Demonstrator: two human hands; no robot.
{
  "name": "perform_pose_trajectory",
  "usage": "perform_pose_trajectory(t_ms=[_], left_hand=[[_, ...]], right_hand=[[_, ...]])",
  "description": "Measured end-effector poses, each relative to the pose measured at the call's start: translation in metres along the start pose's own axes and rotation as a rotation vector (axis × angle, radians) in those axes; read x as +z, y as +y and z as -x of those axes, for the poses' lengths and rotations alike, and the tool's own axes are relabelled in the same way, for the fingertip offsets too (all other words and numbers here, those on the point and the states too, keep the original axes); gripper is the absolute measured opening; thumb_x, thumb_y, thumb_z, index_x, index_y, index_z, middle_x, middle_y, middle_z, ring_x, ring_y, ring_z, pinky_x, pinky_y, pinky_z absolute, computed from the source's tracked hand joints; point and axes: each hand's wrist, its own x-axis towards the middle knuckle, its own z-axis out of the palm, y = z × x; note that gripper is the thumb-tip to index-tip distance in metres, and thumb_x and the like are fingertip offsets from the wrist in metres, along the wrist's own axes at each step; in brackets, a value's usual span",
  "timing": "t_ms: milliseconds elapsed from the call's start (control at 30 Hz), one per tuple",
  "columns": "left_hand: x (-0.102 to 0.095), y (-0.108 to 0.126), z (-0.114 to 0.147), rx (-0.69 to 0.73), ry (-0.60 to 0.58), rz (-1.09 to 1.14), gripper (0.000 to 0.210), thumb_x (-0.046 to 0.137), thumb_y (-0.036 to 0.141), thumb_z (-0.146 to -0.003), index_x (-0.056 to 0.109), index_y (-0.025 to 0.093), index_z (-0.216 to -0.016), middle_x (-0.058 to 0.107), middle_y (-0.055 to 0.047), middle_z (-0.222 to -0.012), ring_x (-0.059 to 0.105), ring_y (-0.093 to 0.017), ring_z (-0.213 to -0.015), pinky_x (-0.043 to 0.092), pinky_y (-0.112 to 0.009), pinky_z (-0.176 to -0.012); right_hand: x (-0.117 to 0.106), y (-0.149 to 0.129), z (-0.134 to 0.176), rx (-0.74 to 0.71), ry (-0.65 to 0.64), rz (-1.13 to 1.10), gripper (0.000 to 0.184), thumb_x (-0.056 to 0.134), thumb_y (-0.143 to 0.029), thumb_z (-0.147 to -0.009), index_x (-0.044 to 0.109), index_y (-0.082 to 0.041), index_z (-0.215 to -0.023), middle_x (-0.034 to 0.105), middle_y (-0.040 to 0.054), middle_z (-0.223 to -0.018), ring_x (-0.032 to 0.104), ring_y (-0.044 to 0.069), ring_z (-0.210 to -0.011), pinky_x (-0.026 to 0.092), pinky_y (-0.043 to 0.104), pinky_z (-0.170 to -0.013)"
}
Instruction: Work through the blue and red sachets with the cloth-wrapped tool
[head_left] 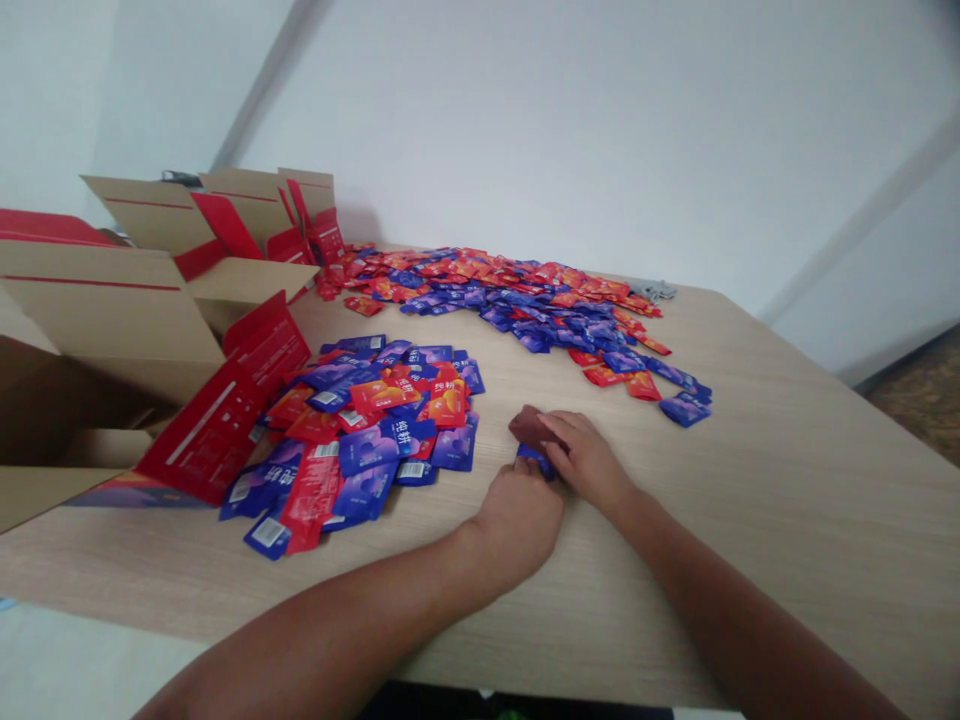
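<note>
My left hand (525,515) is closed, its fingers curled at the lower edge of a small blue packet (534,457) on the table. My right hand (589,458) presses its fingers and thumb on a dark reddish-brown flat piece (529,426) just above that packet; what the piece is I cannot make out. Fingers hide much of both. Left of my hands lies a loose pile of blue and red packets (367,455) with white printing. Farther back a long heap of similar packets (487,285) stretches along the table, with a few blue ones (685,408) at its right end.
Open cardboard boxes with red flaps (217,430) stand along the left side of the wooden table (787,500). A small grey bundle (654,290) lies at the far end of the heap. Behind the table rises a pale wall (600,130).
</note>
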Motion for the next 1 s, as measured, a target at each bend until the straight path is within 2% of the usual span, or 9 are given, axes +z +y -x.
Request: perform_pose_trajectory(t_ms=[167, 333, 400, 467, 533, 600, 767, 867, 1000], left_hand=[[-0.002, -0.002, 0.002, 0.022, -0.022, -0.027, 0.026, 0.059, 0.014, -0.095, 0.080, 0.004, -0.106, 0.076, -0.028, -0.112, 0.071, -0.036, -0.111, 0.055, -0.047, -0.094], [-0.003, -0.027, -0.003, 0.049, 0.115, 0.123, 0.025, 0.056, 0.011, -0.095, 0.076, 0.014, -0.109, 0.076, -0.016, -0.114, 0.070, -0.030, -0.107, 0.058, -0.045, -0.094], [-0.001, -0.042, -0.008, 0.057, 0.206, 0.141, 0.037, 0.051, 0.009, -0.098, 0.071, 0.017, -0.127, 0.070, -0.015, -0.137, 0.065, -0.030, -0.124, 0.055, -0.047, -0.106], [0.005, -0.056, -0.014, 0.112, 0.235, 0.137, 0.051, 0.048, 0.007, -0.099, 0.062, 0.020, -0.145, 0.055, -0.012, -0.161, 0.049, -0.032, -0.149, 0.044, -0.051, -0.122], [0.012, -0.065, -0.018, 0.160, 0.200, 0.137, 0.058, 0.048, 0.007, -0.098, 0.056, 0.024, -0.153, 0.047, -0.009, -0.170, 0.034, -0.033, -0.161, 0.034, -0.056, -0.130], [0.017, -0.068, -0.019, 0.177, 0.169, 0.144, 0.061, 0.049, 0.008, -0.097, 0.054, 0.025, -0.156, 0.046, -0.008, -0.171, 0.030, -0.033, -0.164, 0.029, -0.059, -0.132], [0.009, -0.060, -0.014, 0.114, 0.206, 0.136, 0.048, 0.051, 0.014, -0.100, 0.062, 0.022, -0.146, 0.063, -0.012, -0.148, 0.044, -0.032, -0.153, 0.030, -0.056, -0.131], [-0.002, -0.055, -0.011, 0.011, 0.181, 0.103, 0.032, 0.055, 0.030, -0.104, 0.069, 0.021, -0.132, 0.068, -0.013, -0.126, 0.060, -0.033, -0.127, 0.046, -0.052, -0.116], [-0.005, -0.052, -0.010, -0.100, 0.181, 0.089, 0.037, 0.059, 0.048, -0.103, 0.072, 0.020, -0.124, 0.066, -0.015, -0.122, 0.061, -0.034, -0.116, 0.053, -0.049, -0.101]], right_hand=[[0.007, 0.032, -0.016, 0.227, 0.130, 0.082, 0.042, 0.055, -0.024, -0.100, 0.071, -0.019, -0.138, 0.075, 0.0147, -0.128, 0.068, 0.030, -0.116, 0.054, 0.051, -0.107], [0.001, 0.044, -0.009, 0.280, 0.218, -0.072, 0.044, 0.060, -0.034, -0.098, 0.071, -0.022, -0.139, 0.075, 0.0115, -0.135, 0.070, 0.030, -0.122, 0.053, 0.050, -0.111], [-0.003, 0.045, -0.005, 0.315, 0.248, -0.187, 0.046, 0.061, -0.039, -0.098, 0.070, -0.024, -0.141, 0.076, 0.0091, -0.135, 0.071, 0.029, -0.121, 0.054, 0.049, -0.111], [-0.005, 0.044, -0.003, 0.374, 0.276, -0.270, 0.048, 0.063, -0.044, -0.098, 0.070, -0.024, -0.142, 0.077, 0.0082, -0.132, 0.073, 0.029, -0.118, 0.056, 0.049, -0.109], [-0.007, 0.044, -0.002, 0.415, 0.288, -0.316, 0.050, 0.064, -0.046, -0.097, 0.070, -0.024, -0.141, 0.078, 0.0081, -0.131, 0.074, 0.030, -0.116, 0.057, 0.049, -0.108], [-0.007, 0.044, -0.002, 0.422, 0.295, -0.335, 0.051, 0.066, -0.046, -0.095, 0.071, -0.024, -0.140, 0.078, 0.0080, -0.131, 0.074, 0.030, -0.117, 0.057, 0.049, -0.108], [-0.009, 0.042, -0.002, 0.449, 0.329, -0.349, 0.051, 0.068, -0.047, -0.093, 0.073, -0.023, -0.138, 0.079, 0.0080, -0.131, 0.075, 0.031, -0.117, 0.057, 0.050, -0.109], [-0.014, 0.040, -0.003, 0.509, 0.379, -0.361, 0.052, 0.070, -0.047, -0.091, 0.074, -0.021, -0.136, 0.080, 0.0091, -0.128, 0.076, 0.032, -0.115, 0.057, 0.050, -0.107], [-0.027, 0.035, -0.006, 0.562, 0.452, -0.362, 0.051, 0.071, -0.045, -0.091, 0.076, -0.020, -0.134, 0.081, 0.0099, -0.124, 0.077, 0.031, -0.112, 0.057, 0.049, -0.106]])
